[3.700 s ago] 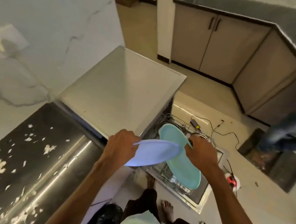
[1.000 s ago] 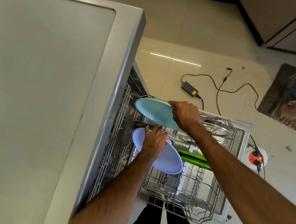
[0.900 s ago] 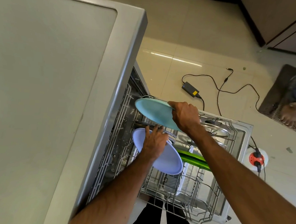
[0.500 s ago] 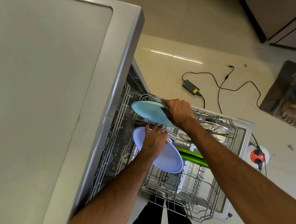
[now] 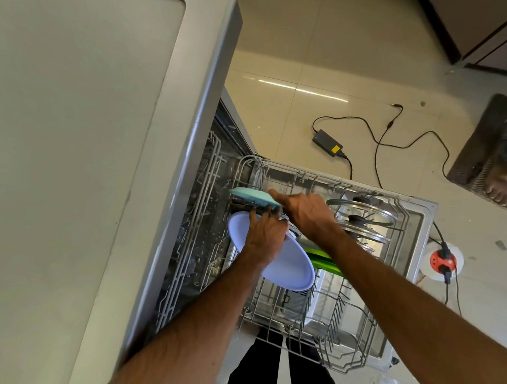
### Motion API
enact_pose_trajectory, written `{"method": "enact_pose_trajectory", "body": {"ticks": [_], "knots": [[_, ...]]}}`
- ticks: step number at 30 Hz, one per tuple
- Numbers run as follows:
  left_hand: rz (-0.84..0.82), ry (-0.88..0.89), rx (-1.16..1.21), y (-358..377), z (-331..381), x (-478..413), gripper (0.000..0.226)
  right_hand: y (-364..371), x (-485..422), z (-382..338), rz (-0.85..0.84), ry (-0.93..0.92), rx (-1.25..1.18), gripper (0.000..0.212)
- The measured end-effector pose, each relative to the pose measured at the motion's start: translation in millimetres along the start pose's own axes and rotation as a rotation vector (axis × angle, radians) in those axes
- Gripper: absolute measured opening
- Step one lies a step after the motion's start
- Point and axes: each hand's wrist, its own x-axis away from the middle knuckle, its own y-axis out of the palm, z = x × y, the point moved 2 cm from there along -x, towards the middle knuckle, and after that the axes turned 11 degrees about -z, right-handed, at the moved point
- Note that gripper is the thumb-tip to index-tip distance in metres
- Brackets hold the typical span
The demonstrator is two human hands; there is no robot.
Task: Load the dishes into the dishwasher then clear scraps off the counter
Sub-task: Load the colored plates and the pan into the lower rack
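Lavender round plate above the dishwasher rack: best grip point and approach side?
Pinch the lavender round plate by its bare near-right rim, coming from the near side of the wire rack. It is thin and tilted, so only the edge gives a hold. The left hand grips the far-left rim, and the right hand, holding the teal round plate, blocks the far side.

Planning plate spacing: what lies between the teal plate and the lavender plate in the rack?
Head view: a dark item stands there, partly behind the left hand; too hidden to identify.
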Motion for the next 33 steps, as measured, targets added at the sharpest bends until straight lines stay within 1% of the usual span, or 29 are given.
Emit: {"method": "enact_pose_trajectory", "body": {"ticks": [1, 4, 7, 10, 11, 13, 15, 16, 19, 20, 21, 22, 23, 24, 25, 26, 27, 29, 31, 33], "knots": [[-0.005, -0.005, 0.029, -0.7, -0.1, 0.7, 0.034, 5.9, -0.7, -3.3, -0.033, 0.007, 0.012, 0.064], [-0.01, -0.01, 0.087, -3.0, -1.3, 3.5, 0.037, 8.3, -5.5, -12.0, -0.052, 0.045, 0.018, 0.059], [-0.001, -0.004, 0.099, -3.0, -3.8, 4.7, 0.034, -0.7, -12.6, -13.1, -0.061, 0.067, 0.003, 0.053], [0.022, -0.004, 0.1, -2.6, -5.4, 8.9, 0.027, -0.2, -17.8, -8.1, -0.101, 0.071, -0.076, 0.049], [0.04, -0.004, 0.102, -1.5, -5.8, 11.0, 0.024, 3.2, -17.5, -5.6, -0.125, 0.067, -0.121, 0.05], [0.099, -0.003, 0.123, 1.3, -6.0, 15.9, 0.016, 6.5, -10.1, -0.4, -0.157, 0.062, -0.252, 0.059], [0.152, -0.013, 0.136, 3.7, -6.6, 21.5, 0.013, 7.7, 4.7, 6.5, -0.115, 0.07, -0.427, 0.067], [0.155, -0.013, 0.136, 2.6, -5.4, 25.3, 0.015, 7.7, 14.8, 11.0, -0.068, 0.088, -0.512, 0.066], [0.119, -0.04, 0.137, -8.8, 2.4, 42.5, 0.014, 15.6, 47.4, 20.5, 0.112, 0.169, -0.682, 0.051], [0.142, -0.034, 0.146, -13.1, 5.1, 48.5, 0.016, 18.3, 56.8, 20.2, 0.156, 0.189, -0.741, 0.044], [0.205, -0.01, 0.143, -15.0, 6.0, 52.2, 0.014, 19.0, 65.4, 18.7, 0.186, 0.195, -0.813, 0.037], [0.232, 0.007, 0.162, -12.6, 4.9, 53.9, 0.011, 17.4, 73.1, 16.1, 0.193, 0.189, -0.902, 0.029], [0.242, 0.011, 0.191, -13.5, 4.6, 56.2, 0.012, 15.4, 80.1, 13.1, 0.167, 0.168, -0.984, 0.024], [0.269, -0.021, 0.211, -13.4, 2.4, 55.4, 0.015, 12.9, 86.6, 9.6, 0.11, 0.138, -1.039, 0.023], [0.245, -0.054, 0.256, -18.9, 1.4, 56.6, 0.016, 11.1, 93.5, 5.8, 0.048, 0.102, -1.06, 0.023], [0.219, -0.066, 0.287, -26.7, 2.0, 58.8, 0.016, 10.6, 99.7, 3.1, 0.012, 0.069, -1.03, 0.023], [0.216, -0.055, 0.285, -36.4, 3.3, 60.9, 0.017, 11.0, 105.0, 1.8, 0.022, 0.036, -0.964, 0.021], [0.249, -0.026, 0.301, -59.4, 8.8, 68.4, 0.021, 10.5, 112.2, 4.1, 0.13, 0.014, -0.839, 0.016], [0.293, 0.008, 0.377, -78.5, 14.1, 73.2, 0.014, 3.1, 116.6, 11.5, 0.237, 0.043, -0.808, 0.021], [0.347, 0.023, 0.506, -91.2, 18.2, 73.7, 0.009, -16.2, 121.3, 19.1, 0.328, 0.082, -0.78, 0.024]]}}
